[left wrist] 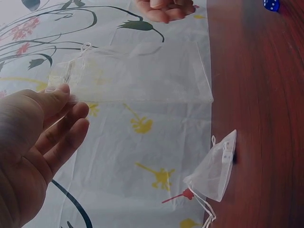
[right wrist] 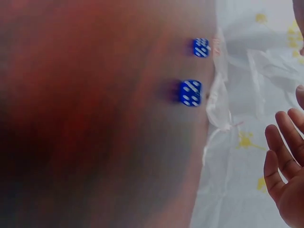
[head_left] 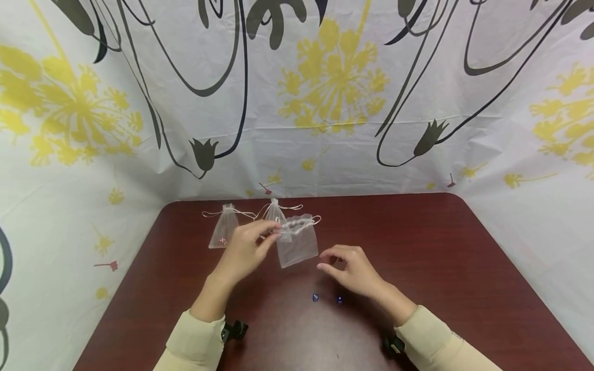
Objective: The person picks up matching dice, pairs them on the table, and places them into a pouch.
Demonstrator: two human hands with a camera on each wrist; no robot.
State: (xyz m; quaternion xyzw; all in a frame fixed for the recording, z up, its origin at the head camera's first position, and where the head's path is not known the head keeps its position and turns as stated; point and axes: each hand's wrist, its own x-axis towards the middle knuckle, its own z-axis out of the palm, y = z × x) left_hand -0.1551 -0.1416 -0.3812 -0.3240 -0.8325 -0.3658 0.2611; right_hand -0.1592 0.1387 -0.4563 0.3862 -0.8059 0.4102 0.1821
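My left hand (head_left: 246, 250) pinches the top corner of a sheer white drawstring pouch (head_left: 299, 248) between thumb and fingertips. The pouch hangs flat and see-through, its loop of cord at the upper edge; the left wrist view shows this pouch (left wrist: 137, 71) stretched out from the thumb. Just to its right, my right hand (head_left: 353, 270) hovers with loosely bent fingers and nothing between them. On the table below lie two blue dice with white dots, one die (head_left: 315, 297) left of the other die (head_left: 340, 300).
Two more sheer pouches with drawn tops stand at the back left: one pouch (head_left: 226, 229) has small red-and-white pieces inside, the other pouch (head_left: 275, 210) is partly behind the left hand. A patterned white curtain (head_left: 352, 170) borders the dark red table (head_left: 417, 232).
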